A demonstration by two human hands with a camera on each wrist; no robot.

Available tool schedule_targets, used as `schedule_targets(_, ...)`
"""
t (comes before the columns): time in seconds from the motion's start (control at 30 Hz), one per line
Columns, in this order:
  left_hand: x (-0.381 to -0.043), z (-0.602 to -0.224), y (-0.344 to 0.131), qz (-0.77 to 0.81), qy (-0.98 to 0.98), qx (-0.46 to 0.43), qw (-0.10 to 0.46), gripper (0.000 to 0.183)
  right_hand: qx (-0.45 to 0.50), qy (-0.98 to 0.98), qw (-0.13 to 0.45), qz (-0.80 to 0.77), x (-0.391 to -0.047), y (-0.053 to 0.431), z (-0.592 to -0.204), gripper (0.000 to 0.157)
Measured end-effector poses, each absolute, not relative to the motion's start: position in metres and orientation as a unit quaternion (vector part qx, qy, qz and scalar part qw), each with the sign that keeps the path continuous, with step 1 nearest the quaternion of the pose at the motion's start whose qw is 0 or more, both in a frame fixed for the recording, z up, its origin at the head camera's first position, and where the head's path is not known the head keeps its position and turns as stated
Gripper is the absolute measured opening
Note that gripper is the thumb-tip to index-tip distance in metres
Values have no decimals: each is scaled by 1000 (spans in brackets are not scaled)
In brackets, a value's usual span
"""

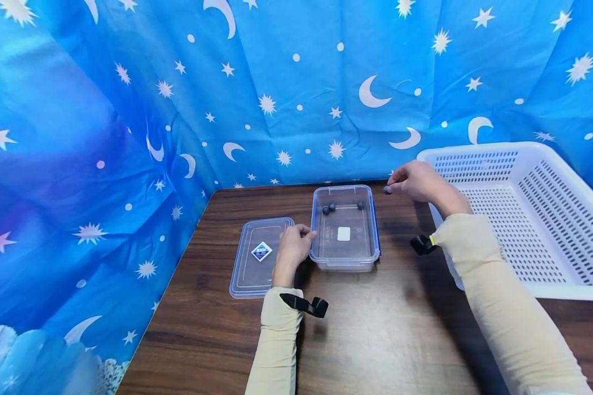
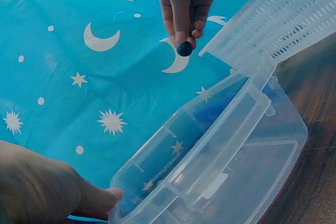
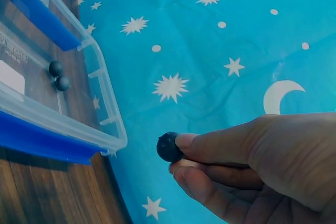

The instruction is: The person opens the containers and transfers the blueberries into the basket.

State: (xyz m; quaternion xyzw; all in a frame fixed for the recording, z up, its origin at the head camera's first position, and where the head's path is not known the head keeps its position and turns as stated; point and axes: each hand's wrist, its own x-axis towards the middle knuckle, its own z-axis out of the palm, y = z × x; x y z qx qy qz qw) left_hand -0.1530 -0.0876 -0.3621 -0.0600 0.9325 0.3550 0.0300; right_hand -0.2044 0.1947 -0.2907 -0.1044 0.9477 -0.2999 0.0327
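My right hand [image 1: 420,181] pinches a dark round blueberry [image 3: 169,147] between thumb and fingers, raised to the right of the far end of the plastic container [image 1: 346,263]. The container is clear, lidless, with blue side clips. Several more blueberries [image 1: 329,208] lie inside it, toward its far end. At its left side, my left hand [image 1: 294,247] holds the rim with thumb and fingertips; part of those fingers is hidden in the left wrist view. Flat on the table left of the container lies its clear lid [image 1: 252,269], partly behind the left hand.
A large white perforated basket [image 1: 514,219] stands on the right, close to the right forearm. The brown wooden table [image 1: 365,329] ends at the back and left against a blue curtain [image 1: 277,82] with stars and moons.
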Motion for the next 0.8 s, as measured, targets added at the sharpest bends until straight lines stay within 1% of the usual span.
schedule_targets(0.13,-153,-363,-88,356,932,-60,33,24,-96,947,33,-303,-202,201,-291,18)
schedule_targets(0.37,-152,-363,-88,347,936,-52,26,24,-66,938,63,-333,-201,218,-292,23)
schedule_targets(0.63,-153,-364,-88,348,936,-54,23,23,-48,939,51,-336,-198,237,-293,24)
schedule_targets(0.8,-152,-363,-88,350,935,-56,27,24,-46,939,57,-335,-195,251,-293,26)
